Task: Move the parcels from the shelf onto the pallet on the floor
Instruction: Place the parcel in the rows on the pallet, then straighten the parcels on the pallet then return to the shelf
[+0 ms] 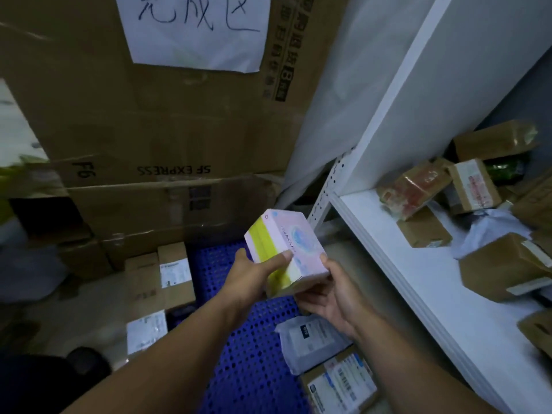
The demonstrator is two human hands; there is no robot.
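The small box (283, 249), glossy pink card with a yellow side, was held above the blue perforated plastic pallet (248, 354). Both forearms reached forward: the left hand (254, 279) gripped it thumb on top, the right hand (325, 297) curled round its near corner. Brown cardboard parcels (504, 267) lay on the white shelf (418, 279).

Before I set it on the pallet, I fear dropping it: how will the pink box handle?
Probably stiff: the pink box shows sharp edges under the left hand and right hand. Likely light for its size, since both grip only its near end. Its smooth printed faces may be slippery.
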